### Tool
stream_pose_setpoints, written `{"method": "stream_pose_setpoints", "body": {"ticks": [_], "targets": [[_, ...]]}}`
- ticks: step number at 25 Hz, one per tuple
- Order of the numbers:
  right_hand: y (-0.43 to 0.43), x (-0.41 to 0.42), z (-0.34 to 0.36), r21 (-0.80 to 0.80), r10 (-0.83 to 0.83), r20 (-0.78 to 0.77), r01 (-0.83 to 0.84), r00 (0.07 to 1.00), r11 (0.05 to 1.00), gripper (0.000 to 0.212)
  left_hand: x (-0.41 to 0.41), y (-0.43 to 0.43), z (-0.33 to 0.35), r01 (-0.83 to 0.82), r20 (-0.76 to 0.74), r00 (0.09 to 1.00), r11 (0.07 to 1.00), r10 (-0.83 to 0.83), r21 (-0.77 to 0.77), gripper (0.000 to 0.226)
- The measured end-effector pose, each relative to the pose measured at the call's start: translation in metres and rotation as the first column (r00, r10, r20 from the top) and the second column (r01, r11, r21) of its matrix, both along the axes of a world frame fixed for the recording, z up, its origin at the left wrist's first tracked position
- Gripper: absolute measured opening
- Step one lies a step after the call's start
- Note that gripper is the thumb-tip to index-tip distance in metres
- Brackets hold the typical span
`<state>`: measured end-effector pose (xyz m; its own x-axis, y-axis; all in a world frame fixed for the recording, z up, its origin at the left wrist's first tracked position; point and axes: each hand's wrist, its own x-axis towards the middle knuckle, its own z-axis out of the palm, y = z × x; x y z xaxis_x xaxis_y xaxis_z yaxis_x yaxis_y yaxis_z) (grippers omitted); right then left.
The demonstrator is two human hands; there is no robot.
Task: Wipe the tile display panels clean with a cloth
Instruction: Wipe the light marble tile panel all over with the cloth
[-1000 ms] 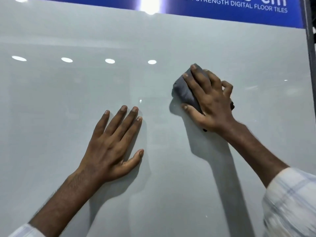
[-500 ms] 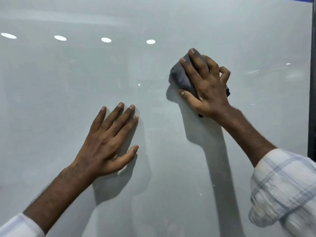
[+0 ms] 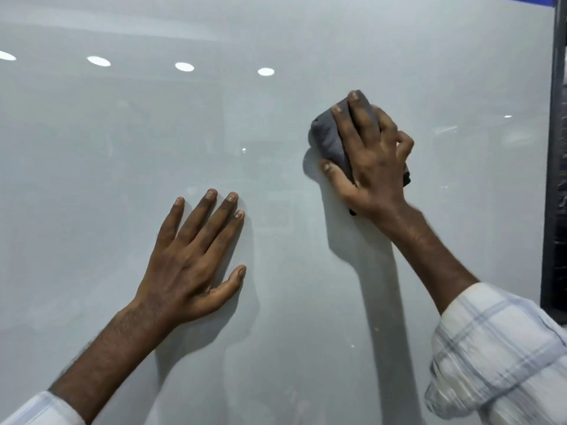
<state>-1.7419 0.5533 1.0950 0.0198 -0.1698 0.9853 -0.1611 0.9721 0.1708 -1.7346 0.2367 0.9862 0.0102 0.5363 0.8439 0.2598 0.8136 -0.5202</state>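
- Across nearly the whole head view stands a glossy pale grey tile panel (image 3: 122, 154), upright and facing the camera.
- On the panel's upper right part, a bunched grey cloth (image 3: 329, 139) is pressed against the surface.
- The right hand (image 3: 374, 161) grips the cloth: two long fingers lie over its top, the thumb closes in at its lower left edge, and the little finger is curled at the far side. A dark corner of the cloth pokes out past the hand on the right, and another below the wrist.
- The left hand (image 3: 190, 259) lies lower and to the left, well apart from the cloth. It rests flat on the panel with its fingers straight and slightly spread and the thumb out to the side, holding nothing.
- Both forearms are bare, each ending in a rolled pale sleeve: a checked right sleeve (image 3: 497, 348) at the lower right, blurred at its edge, and a left sleeve (image 3: 40, 409) at the bottom left corner.
- Four oval light reflections (image 3: 184, 66) sit in a row across the upper panel.
- Soft shadows of both arms fall on the tile just beside them.
- A dark vertical frame (image 3: 556, 179) borders the panel's right edge.
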Motion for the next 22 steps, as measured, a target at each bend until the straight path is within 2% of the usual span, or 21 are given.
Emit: {"method": "stream_pose_setpoints", "body": {"ticks": [2,4,7,9,12,14,15,18,20,22], "targets": [[-0.023,-0.001,-0.023,0.072,0.008,-0.010,-0.007,1.000,0.997,0.080,0.000,0.000,0.001,0.000,-0.002,1.000,1.000,0.000,0.005,0.072],[-0.032,0.001,-0.069,0.239,0.032,0.000,-0.031,0.999,0.971,0.076,0.001,-0.001,0.001,0.006,0.003,1.000,1.000,-0.006,0.004,0.073],[-0.009,0.006,-0.097,0.404,0.040,0.026,-0.047,0.999,0.914,0.069,0.001,-0.001,-0.001,0.017,0.010,1.000,1.000,-0.017,-0.003,0.074],[0.007,0.003,-0.069,0.320,0.003,0.010,-0.006,1.000,0.947,0.071,0.001,-0.001,-0.001,0.022,0.002,1.000,1.000,-0.022,0.001,0.075],[0.003,-0.001,-0.014,0.029,-0.013,-0.007,0.013,1.000,0.999,0.077,-0.001,-0.001,-0.001,0.021,-0.005,1.000,1.000,-0.021,0.007,0.076],[-0.017,-0.001,-0.013,-0.058,-0.015,-0.005,0.015,1.000,0.998,0.079,-0.001,0.000,-0.002,0.016,-0.005,1.000,1.000,-0.016,0.009,0.076],[-0.026,-0.001,-0.026,-0.037,-0.016,-0.006,0.015,1.000,0.999,0.080,-0.001,0.000,-0.002,0.014,-0.003,1.000,1.000,-0.014,0.010,0.076],[-0.031,0.004,-0.094,0.235,0.013,0.018,-0.017,1.000,0.972,0.075,0.000,0.000,-0.002,0.011,-0.001,1.000,1.000,-0.011,0.008,0.077],[-0.016,0.009,-0.111,0.357,0.018,0.032,-0.028,0.999,0.934,0.070,0.001,-0.001,-0.002,0.010,0.006,1.000,1.000,-0.010,0.008,0.077],[-0.001,0.006,-0.087,0.254,-0.012,0.031,0.004,0.999,0.967,0.073,0.001,-0.001,-0.003,0.010,0.005,1.000,1.000,-0.010,0.013,0.076]]}}
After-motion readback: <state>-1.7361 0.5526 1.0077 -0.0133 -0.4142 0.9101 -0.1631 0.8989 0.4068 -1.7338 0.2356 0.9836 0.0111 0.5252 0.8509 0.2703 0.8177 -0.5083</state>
